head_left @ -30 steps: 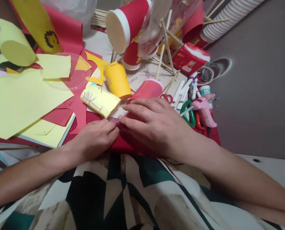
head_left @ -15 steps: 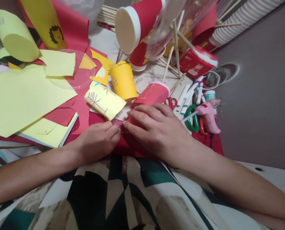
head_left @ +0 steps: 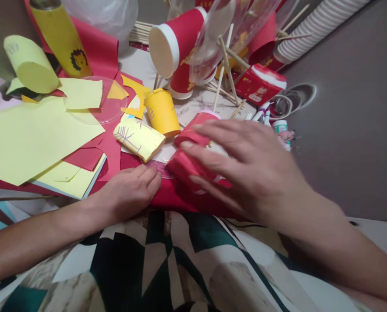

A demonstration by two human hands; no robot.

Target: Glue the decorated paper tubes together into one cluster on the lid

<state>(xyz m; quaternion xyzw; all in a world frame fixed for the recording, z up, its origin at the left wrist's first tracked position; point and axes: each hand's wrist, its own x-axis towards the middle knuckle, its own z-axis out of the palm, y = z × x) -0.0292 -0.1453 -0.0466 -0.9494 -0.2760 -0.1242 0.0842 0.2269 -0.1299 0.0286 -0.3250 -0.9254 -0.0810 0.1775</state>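
My left hand [head_left: 135, 186] rests at the table's front edge with its fingers curled, closed at the rim of a clear plastic lid [head_left: 165, 170]. My right hand [head_left: 245, 169], smeared by motion, is raised with its fingers apart. Behind and below its fingers lies a red object [head_left: 188, 167], partly hidden, which looks like a paper piece or cup. Just beyond are a red paper tube [head_left: 193, 128], a pale yellow paper tube [head_left: 139, 138] with purple drawn lines, and an upright orange-yellow paper tube [head_left: 162, 113].
Paper sheets [head_left: 34, 134] and a second clear lid [head_left: 110, 115] cover the left side. Red paper cups [head_left: 180, 43], wooden sticks [head_left: 224, 71] and a red packet [head_left: 261, 84] stand behind. A grey wall [head_left: 352, 130] bounds the right.
My right hand has lifted and moved right, its fingers spreading; more of the red object beneath now shows. It now hides the scissors and most of the glue gun. My left hand stays nearly still.
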